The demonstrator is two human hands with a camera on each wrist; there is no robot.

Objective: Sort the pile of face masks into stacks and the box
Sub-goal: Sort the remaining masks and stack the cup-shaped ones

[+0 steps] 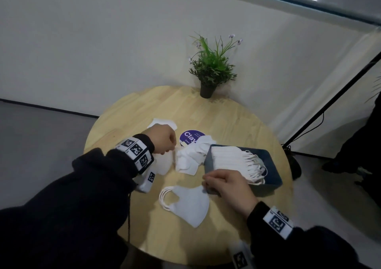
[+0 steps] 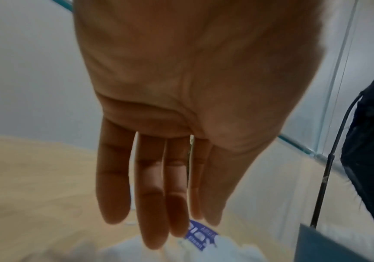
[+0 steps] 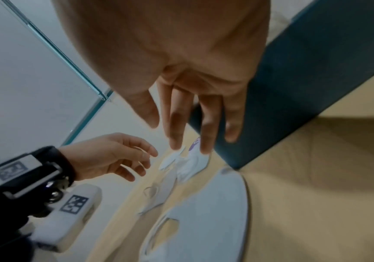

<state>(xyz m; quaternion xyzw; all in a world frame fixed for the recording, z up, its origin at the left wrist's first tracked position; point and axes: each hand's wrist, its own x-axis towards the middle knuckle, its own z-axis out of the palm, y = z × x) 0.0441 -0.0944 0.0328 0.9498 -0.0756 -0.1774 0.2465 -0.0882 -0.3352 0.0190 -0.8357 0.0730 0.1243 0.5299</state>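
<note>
A loose pile of white face masks (image 1: 191, 157) lies mid-table, beside a dark blue box (image 1: 243, 165) that holds a stack of white masks. A neat stack of folded masks (image 1: 185, 202) sits at the front, one mask (image 1: 162, 123) lies at the far left, and another (image 1: 164, 162) is under my left wrist. My left hand (image 1: 165, 145) hovers at the pile's left edge with relaxed fingers (image 2: 152, 221) holding nothing. My right hand (image 1: 212, 183) hangs over the front stack's right corner by the box (image 3: 305, 79), its fingers (image 3: 175, 124) straight and empty above the pile (image 3: 188, 164).
A round purple label (image 1: 190, 136) lies behind the pile. A potted plant (image 1: 210, 70) stands at the table's (image 1: 127, 124) far edge by the wall. A black stand pole (image 1: 329, 103) and a dark-clothed person (image 1: 367, 145) are at the right.
</note>
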